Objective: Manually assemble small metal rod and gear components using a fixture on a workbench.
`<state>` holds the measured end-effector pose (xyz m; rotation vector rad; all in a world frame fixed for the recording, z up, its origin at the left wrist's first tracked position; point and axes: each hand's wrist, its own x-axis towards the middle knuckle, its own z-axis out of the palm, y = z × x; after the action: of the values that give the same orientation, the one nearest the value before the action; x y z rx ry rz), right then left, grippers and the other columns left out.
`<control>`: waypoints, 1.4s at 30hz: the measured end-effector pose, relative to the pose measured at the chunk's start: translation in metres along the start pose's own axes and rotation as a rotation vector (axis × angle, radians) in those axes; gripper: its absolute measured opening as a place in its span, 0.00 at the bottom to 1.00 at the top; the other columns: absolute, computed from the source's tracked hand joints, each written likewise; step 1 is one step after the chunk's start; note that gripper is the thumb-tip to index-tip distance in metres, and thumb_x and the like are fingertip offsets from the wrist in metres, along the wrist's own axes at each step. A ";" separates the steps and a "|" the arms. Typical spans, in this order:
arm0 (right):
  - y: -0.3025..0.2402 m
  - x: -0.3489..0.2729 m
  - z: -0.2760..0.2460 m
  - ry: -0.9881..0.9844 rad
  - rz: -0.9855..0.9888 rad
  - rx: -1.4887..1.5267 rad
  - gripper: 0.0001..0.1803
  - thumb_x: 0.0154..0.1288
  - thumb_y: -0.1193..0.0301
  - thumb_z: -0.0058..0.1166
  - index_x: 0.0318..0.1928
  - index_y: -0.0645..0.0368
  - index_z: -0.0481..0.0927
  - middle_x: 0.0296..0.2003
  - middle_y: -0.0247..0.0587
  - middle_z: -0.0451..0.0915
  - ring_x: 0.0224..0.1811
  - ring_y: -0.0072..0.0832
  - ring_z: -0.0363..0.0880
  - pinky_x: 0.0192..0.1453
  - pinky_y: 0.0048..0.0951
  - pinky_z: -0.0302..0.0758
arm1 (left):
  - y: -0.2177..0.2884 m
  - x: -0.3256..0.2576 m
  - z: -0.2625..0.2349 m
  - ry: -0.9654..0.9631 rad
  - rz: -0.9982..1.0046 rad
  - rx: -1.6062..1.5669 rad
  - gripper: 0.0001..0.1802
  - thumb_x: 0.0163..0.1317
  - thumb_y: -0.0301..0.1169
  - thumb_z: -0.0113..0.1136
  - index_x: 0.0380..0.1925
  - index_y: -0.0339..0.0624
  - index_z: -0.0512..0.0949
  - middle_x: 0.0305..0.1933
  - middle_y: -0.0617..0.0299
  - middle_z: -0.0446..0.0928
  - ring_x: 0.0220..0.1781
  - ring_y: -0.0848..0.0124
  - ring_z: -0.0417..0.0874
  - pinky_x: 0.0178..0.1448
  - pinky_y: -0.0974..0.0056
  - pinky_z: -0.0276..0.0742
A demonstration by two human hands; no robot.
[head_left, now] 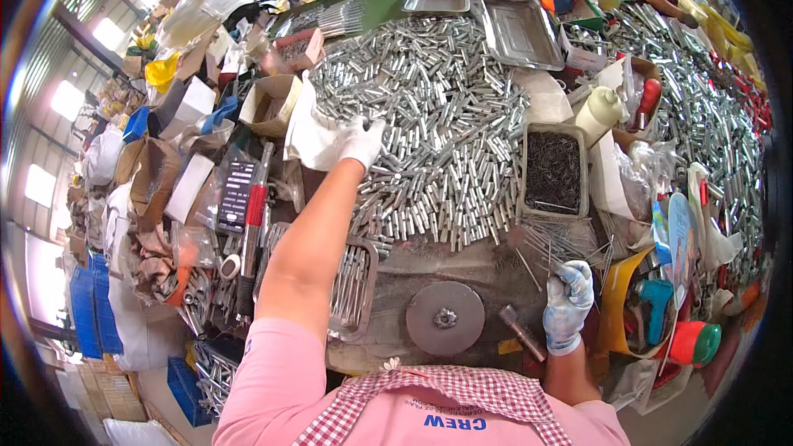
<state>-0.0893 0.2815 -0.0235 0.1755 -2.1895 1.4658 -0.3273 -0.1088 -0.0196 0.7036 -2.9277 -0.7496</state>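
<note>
My left hand (361,142), in a white glove, reaches to the left side of a large heap of short silver metal tubes (429,116). Its fingers look slightly apart, and I make out nothing held between them. Low on the right, my right hand (568,307), in a stained glove, is closed with its fingers curled around a thin metal rod (550,253). More thin rods lie loose beside it. A dark round disc (445,319) with a hub lies in front of me. Between disc and right hand rests a short metal cylinder (523,333).
A tray of dark small pieces (584,177) stands right of the heap. A metal tray with long rods (363,289) sits under my left forearm. Empty-looking metal trays (520,29), cartons (271,105), a squeeze bottle (600,111) and a teal power tool (655,310) surround the work area. Two people work across the table.
</note>
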 end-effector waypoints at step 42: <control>-0.079 -0.035 -0.014 -0.127 -0.009 0.071 0.12 0.56 0.89 0.58 0.39 0.64 0.84 0.34 0.39 0.80 0.35 0.27 0.82 0.40 0.26 0.80 | -0.059 -0.100 -0.040 -0.250 0.320 0.505 0.15 0.55 0.28 0.56 0.38 0.32 0.85 0.47 0.38 0.82 0.53 0.49 0.84 0.59 0.54 0.79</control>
<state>-0.0252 0.2555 0.0298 0.3103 -2.2336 1.5672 -0.2069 -0.1289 -0.0043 0.1415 -3.3699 -0.0660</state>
